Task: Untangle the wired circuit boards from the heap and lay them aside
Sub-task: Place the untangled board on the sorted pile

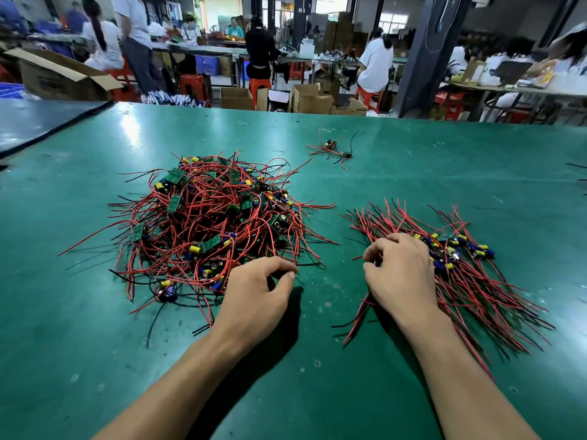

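Left hand [257,290] and right hand [400,271] both palm-down, fingers curled, forearms bare.

Head-worn view, forward-down over near table [317,385]

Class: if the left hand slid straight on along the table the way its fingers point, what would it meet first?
Probably the loose red wires trailing from the near right edge of the heap, just ahead of the left hand; depth is hard to judge.

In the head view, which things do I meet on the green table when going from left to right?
Tangled heap → left hand → small stray cluster → right hand. The laid-aside bundle overlaps the right hand, so it is omitted.
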Available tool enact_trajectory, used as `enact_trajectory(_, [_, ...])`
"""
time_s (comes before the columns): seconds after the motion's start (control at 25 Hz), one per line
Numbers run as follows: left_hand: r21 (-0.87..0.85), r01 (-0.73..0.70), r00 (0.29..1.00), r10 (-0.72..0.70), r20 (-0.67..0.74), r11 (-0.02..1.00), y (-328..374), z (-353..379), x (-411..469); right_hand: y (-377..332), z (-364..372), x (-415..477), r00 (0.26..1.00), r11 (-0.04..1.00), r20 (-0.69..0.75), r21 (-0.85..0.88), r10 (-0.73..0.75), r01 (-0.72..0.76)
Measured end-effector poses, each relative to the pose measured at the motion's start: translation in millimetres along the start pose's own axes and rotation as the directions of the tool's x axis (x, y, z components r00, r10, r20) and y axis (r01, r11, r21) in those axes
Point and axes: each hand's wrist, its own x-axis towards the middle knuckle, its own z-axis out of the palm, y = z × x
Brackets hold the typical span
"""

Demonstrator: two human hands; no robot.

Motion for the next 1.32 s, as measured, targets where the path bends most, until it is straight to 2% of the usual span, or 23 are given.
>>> enact_trajectory(0.08, [0.036,-0.06,0.998,0.06,0.003,0.998,0,0,-1,-2,2,-1,1.0,0.998,0.02,-0.065,-0.008,0.01])
enact_trajectory(0.16, [0.087,-0.168,0.986,0.166,0.024,0.982,2,1,-4,-8,4,-3,0.992,0.99,0.003,-0.05,-0.129,0.129])
enact_trajectory(0.24, [0.125,-0.238,0.971,0.238,0.016,0.963,6,2,-7,-19,5,-7,0.944,0.927,-0.007,0.188,-0.33,0.325])
enact_trajectory(0.32, [0.127,-0.2,0.973,0.213,-0.093,0.971,9,1,-8,-30,7,-16,0.884,0.859,0.132,0.338,-0.448,0.384])
enact_trajectory(0.4, [0.107,-0.087,0.964,0.11,-0.241,0.991,7,-4,-4,-33,10,-21,0.87,0.9,0.261,0.248,-0.418,0.358])
enact_trajectory(0.52, [0.095,0.057,0.947,-0.023,-0.32,0.994,1,-15,2,-25,7,-13,0.943,0.968,0.224,0.103,-0.247,0.229])
enact_trajectory(0.6, [0.16,0.107,0.962,-0.061,-0.268,0.981,-1,-19,3,-19,0,-8,0.957,0.985,0.244,0.113,-0.156,0.132])
enact_trajectory(0.68, [0.281,0.09,0.986,-0.046,-0.157,0.956,-2,-19,3,-17,-6,-4,0.937,0.982,0.332,0.181,-0.113,0.055])
enact_trajectory(0.8, [0.432,0.061,0.998,-0.069,0.002,0.9,0,-17,0,-16,-16,-2,0.88,0.901,0.473,0.396,-0.035,-0.177])
enact_trajectory(0.88, [0.488,0.037,0.997,-0.066,0.041,0.872,1,-15,0,-16,-17,-2,0.872,0.882,0.49,0.41,0.003,-0.233])
enact_trajectory(0.92, [0.508,0.022,0.997,-0.057,0.053,0.861,1,-15,0,-16,-14,-3,0.892,0.908,0.452,0.37,0.011,-0.199])
enact_trajectory(1.0, [0.528,-0.006,0.996,-0.04,0.076,0.849,0,-14,1,-19,-2,-6,0.955,0.972,0.295,0.233,-0.038,-0.033])
enact_trajectory(1.04, [0.513,-0.015,0.996,-0.031,0.081,0.858,-2,-13,2,-24,4,-10,0.968,0.977,0.23,0.205,-0.101,0.054])
enact_trajectory(1.12, [0.422,-0.041,0.997,0.01,0.076,0.906,-6,-13,3,-33,14,-19,0.954,0.956,0.207,0.241,-0.217,0.165])
enact_trajectory(1.2, [0.293,-0.133,0.988,0.104,0.112,0.947,-8,-11,3,-35,21,-24,0.944,0.956,0.21,0.202,-0.254,0.212])
enact_trajectory(1.32, [0.153,-0.278,0.949,0.247,0.196,0.948,-9,-9,4,-27,20,-21,0.972,0.983,0.158,0.077,-0.174,0.164])
